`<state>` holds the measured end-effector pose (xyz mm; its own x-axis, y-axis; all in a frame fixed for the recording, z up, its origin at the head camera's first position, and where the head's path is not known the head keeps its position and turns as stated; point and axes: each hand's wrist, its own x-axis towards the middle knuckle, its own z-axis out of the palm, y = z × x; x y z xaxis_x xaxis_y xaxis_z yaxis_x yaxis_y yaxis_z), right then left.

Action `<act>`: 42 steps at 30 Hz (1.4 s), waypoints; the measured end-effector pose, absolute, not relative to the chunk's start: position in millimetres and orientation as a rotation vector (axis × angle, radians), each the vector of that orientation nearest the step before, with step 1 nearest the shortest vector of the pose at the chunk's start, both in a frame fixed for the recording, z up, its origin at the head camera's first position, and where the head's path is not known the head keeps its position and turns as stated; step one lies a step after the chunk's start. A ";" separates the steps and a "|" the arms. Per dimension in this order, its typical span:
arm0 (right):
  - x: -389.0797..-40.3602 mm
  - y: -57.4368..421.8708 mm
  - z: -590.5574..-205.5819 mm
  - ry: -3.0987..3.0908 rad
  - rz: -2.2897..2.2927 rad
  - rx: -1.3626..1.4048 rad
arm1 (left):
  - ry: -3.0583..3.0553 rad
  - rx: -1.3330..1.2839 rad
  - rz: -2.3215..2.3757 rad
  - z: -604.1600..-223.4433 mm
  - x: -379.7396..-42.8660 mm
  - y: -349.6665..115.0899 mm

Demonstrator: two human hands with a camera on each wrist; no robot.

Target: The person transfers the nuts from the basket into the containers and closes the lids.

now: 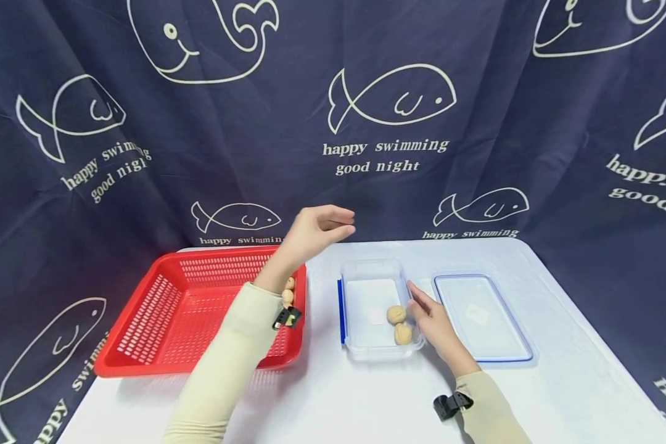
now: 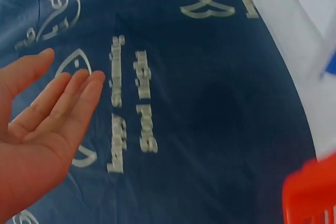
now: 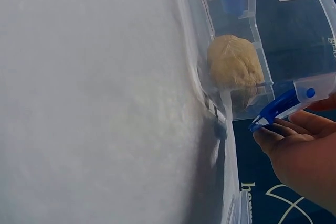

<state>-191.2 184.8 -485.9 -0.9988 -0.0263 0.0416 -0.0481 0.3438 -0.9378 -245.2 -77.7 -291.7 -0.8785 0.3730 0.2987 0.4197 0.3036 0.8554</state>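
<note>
My left hand (image 1: 320, 231) is raised between the red basket (image 1: 200, 368) and the clear plastic box (image 1: 374, 355). In the left wrist view its palm faces the camera, with the fingers loosely straight and nothing held. Against the box's right side rests my right hand (image 1: 434, 324). The right wrist view has its fingers (image 3: 286, 132) touching a blue side latch (image 3: 281, 107), with the fingertips partly hidden. Inside the box, near its front right corner, lie two walnuts (image 1: 396, 314). More walnuts (image 1: 287, 296) sit along the basket's right wall, partly covered by my left arm.
A clear lid with a blue seal (image 1: 483, 317) lies flat to the right of the box. Another blue latch (image 1: 341, 311) hangs along the box's left side. The white table (image 1: 333, 401) backs onto a dark blue curtain (image 1: 388, 203) with fish drawings.
</note>
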 end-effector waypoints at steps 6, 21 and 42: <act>-189.7 186.2 -482.4 -2.572 1.787 0.080 | -2.509 -0.685 -1.666 -294.2 -258.0 -117.6; -187.2 185.5 -480.6 -2.584 1.782 0.100 | -2.598 -0.541 -1.966 -343.7 -279.1 -207.0; -187.5 183.7 -477.8 -2.588 1.822 0.109 | -3.084 -0.540 -1.589 -410.1 -289.0 -248.4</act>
<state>-187.5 183.7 -477.8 -0.9973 -0.0706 0.0187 -0.0415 0.3360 -0.9410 -289.0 -248.4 -410.1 -0.8869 0.4244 -0.1826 0.0976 0.5585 0.8237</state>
